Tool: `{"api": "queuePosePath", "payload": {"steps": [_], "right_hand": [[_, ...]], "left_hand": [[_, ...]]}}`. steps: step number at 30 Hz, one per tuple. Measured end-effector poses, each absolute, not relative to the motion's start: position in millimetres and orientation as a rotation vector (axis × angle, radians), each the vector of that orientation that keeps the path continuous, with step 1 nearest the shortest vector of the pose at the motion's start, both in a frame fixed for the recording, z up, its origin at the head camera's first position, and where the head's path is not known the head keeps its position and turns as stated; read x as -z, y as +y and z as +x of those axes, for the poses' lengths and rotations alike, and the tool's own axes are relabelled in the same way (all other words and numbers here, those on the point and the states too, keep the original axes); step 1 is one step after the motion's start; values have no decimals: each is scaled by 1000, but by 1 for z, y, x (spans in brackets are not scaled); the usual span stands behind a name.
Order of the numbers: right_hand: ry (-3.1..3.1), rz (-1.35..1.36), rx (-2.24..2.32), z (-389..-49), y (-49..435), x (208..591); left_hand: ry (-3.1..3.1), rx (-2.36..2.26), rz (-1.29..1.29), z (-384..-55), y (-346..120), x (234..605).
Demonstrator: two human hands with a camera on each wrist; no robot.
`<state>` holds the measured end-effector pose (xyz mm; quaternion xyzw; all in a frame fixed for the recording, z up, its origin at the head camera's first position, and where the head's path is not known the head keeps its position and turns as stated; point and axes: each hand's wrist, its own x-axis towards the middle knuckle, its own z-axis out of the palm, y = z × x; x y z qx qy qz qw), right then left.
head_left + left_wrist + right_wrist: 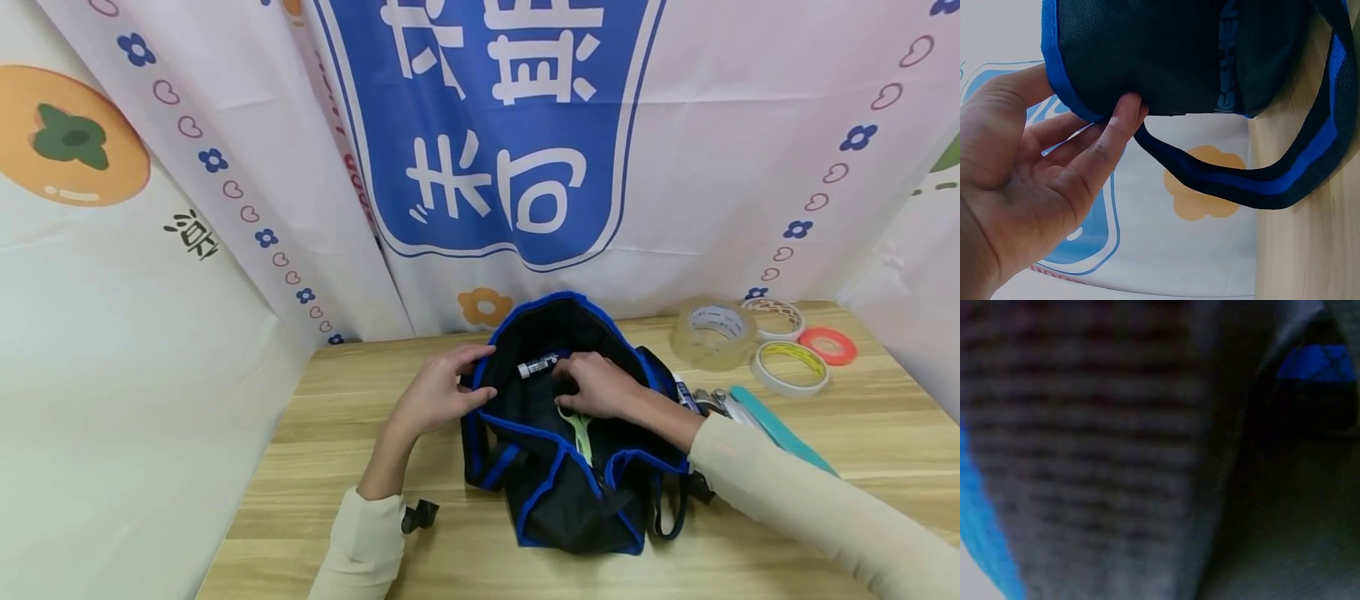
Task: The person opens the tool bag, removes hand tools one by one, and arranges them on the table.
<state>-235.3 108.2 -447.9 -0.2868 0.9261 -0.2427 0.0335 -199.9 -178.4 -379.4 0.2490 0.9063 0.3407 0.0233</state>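
A black tool bag [577,521] with blue trim stands on the table, its mouth wide apart. My left hand [442,392] grips the bag's left rim; the left wrist view shows thumb and fingers on opposite sides of the blue edge. Inside the bag is my right hand [596,386], thumb and forefinger apart. Light green scissors [579,429] are under its thumb, and a glue stick [536,367] lies near its fingertips. Whether the right fingers hold anything is hidden. The right wrist view shows only blurred dark fabric [1097,456] and blue trim.
On the right of the table are a wide clear tape roll [712,333], a white-and-yellow tape roll [790,368], a red tape roll [828,346] and another roll [774,319]. A teal-handled tool [783,429] lies beside the bag. A printed cloth [720,192] hangs behind.
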Motion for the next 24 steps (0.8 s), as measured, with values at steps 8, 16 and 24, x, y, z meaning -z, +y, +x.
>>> {"api": "queuePosePath", "payload": {"steps": [8,16,24], "right_hand": [[2858,-885,571,-223,108,452],[2805,-1072,691,-225,104,458],[2807,-980,674,-225,103,456]], "left_hand": [[2814,-1051,786,-200,-179,380],[2811,-1052,785,-200,-180,382],[2812,-1059,797,-200,-179,381]]}}
